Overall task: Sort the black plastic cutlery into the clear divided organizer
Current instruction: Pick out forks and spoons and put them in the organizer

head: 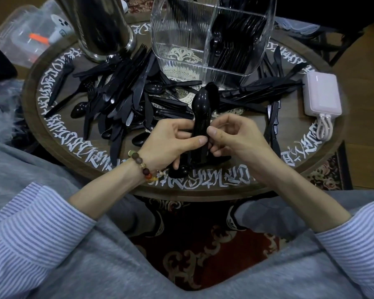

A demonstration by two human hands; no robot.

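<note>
Both hands, left hand (171,139) and right hand (231,137), pinch a light, slick, seemingly nested spoon stack (200,117) mid-handle between fingertips.

On the counter (52,130), the organizer (212,35) stands at the far middle with cutlery in its right compartment. A metal cylinder (102,26) stands to its left. The loose pile (121,100) sprawls front-left of the organizer, and more pieces (268,83) lie to its right. A power bank (322,93) sits at the right edge.
</note>
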